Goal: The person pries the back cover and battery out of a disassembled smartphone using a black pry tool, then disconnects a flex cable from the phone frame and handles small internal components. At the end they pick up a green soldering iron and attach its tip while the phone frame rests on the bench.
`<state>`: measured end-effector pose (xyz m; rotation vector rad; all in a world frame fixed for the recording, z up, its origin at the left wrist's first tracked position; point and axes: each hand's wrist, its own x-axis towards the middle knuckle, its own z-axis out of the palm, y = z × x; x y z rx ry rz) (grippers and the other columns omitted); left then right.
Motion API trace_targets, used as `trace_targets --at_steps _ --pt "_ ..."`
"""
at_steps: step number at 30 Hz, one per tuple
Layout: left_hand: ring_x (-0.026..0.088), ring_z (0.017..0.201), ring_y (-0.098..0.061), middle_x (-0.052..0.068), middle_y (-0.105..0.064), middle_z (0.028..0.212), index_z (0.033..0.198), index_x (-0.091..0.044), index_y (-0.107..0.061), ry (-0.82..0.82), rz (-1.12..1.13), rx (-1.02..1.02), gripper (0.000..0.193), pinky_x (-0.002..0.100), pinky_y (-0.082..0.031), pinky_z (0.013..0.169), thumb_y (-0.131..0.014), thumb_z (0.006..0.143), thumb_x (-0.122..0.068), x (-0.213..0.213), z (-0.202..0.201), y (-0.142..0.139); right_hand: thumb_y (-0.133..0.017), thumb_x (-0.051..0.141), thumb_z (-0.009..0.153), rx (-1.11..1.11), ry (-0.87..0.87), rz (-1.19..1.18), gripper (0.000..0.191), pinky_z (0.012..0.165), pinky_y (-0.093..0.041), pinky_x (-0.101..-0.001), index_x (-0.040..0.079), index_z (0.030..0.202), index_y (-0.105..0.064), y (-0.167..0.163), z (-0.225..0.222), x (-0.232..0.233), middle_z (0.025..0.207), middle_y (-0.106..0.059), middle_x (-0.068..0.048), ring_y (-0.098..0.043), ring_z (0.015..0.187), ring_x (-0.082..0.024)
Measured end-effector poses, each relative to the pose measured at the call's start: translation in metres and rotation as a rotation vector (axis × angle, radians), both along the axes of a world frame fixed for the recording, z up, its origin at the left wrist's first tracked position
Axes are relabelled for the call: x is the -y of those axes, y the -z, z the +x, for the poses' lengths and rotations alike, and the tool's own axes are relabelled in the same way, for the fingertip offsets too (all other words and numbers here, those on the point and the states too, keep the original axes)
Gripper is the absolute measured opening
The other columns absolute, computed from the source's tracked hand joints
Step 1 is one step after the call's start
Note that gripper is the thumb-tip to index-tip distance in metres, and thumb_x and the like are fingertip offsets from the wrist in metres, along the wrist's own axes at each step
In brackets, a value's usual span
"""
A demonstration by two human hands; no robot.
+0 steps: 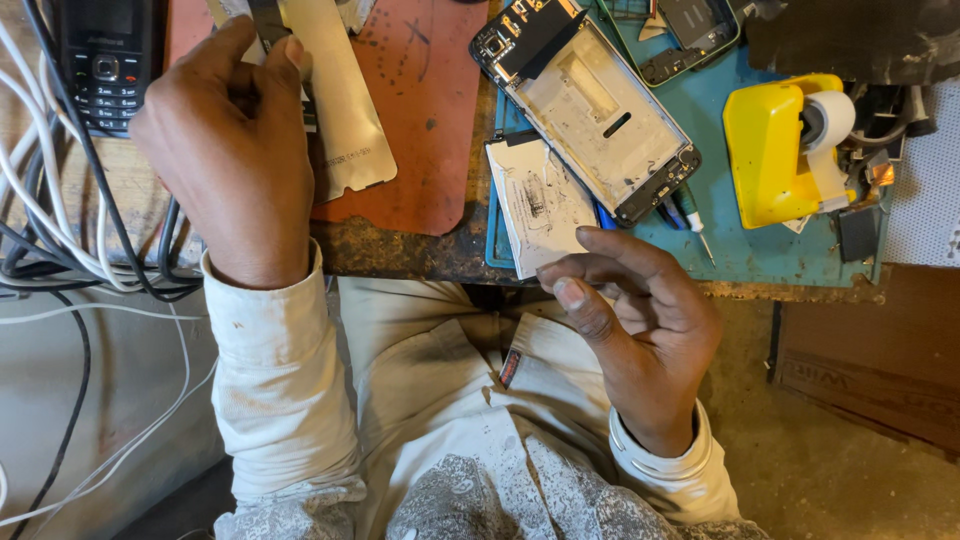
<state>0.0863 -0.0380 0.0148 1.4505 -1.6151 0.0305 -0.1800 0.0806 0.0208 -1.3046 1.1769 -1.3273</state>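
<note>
Left hand (225, 150) pinches a small dark tool (268, 22) against the gold back panel (345, 110) on the tabletop (400, 250). Panel looks thin, flexy, scratch-prone; best held by edges. Right hand (640, 320) half-curled, empty, beside the white battery (540, 200).

My workbench (400, 255) is worn and dark-edged. On it lie a teal mat (745, 245), a reddish mat (430, 120), tangled cables (60, 230), and what looks like a keypad phone (105, 60).
</note>
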Motion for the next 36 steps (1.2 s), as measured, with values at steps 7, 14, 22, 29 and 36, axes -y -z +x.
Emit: trace_targets --at_steps 7,14,22,29,36 --pt "0.020 0.054 -0.064 0.013 -0.067 0.069 0.110 0.009 -0.074 -0.063 -0.023 0.055 0.024 0.034 -0.043 0.050 -0.081 0.089 -0.001 0.003 -0.001 0.000 -0.071 -0.004 0.100 0.010 0.013 0.015 0.034 0.095 -0.059 -0.0323 -0.007 0.133 -0.060 0.000 -0.001 -0.002 0.107 -0.075 -0.018 -0.073 0.104 -0.019" --pt "0.023 0.052 -0.065 0.014 -0.069 0.068 0.094 0.006 -0.078 -0.084 -0.038 0.062 0.009 0.034 -0.043 0.049 -0.081 0.089 -0.001 0.004 0.000 0.000 -0.071 -0.005 0.101 0.021 0.004 -0.008 0.033 0.096 -0.060 -0.0320 -0.007 0.132 -0.061 0.002 -0.002 -0.003 0.104 -0.075 -0.018 -0.073 0.099 -0.017" --pt "0.026 0.054 -0.068 0.013 -0.069 0.064 0.080 0.001 -0.073 -0.119 -0.048 0.124 0.016 0.034 -0.049 0.052 -0.086 0.085 -0.006 0.013 0.004 0.006 -0.070 -0.005 0.101 0.028 0.014 -0.006 0.032 0.095 -0.060 -0.0316 -0.007 0.131 -0.061 0.003 -0.003 -0.005 0.107 -0.075 -0.018 -0.073 0.097 -0.016" --pt "0.015 0.057 -0.059 0.007 -0.066 0.073 0.100 0.000 -0.073 -0.141 -0.038 0.001 0.009 0.028 -0.039 0.055 -0.080 0.104 -0.004 -0.006 0.006 0.008 -0.070 -0.004 0.101 0.019 0.063 -0.029 0.031 0.096 -0.061 -0.0330 -0.007 0.130 -0.061 0.005 -0.008 -0.007 0.108 -0.075 -0.019 -0.074 0.097 -0.018" --pt "0.012 0.063 -0.062 0.010 -0.071 0.087 0.108 0.004 -0.068 -0.016 -0.166 -0.374 0.018 0.024 -0.049 0.057 -0.075 0.111 -0.012 -0.078 -0.043 0.022 -0.070 0.011 0.110 0.091 0.171 -0.175 0.015 0.074 -0.060 -0.0302 -0.004 0.108 -0.068 0.015 -0.015 -0.006 0.088 -0.071 -0.013 -0.071 0.078 -0.015"
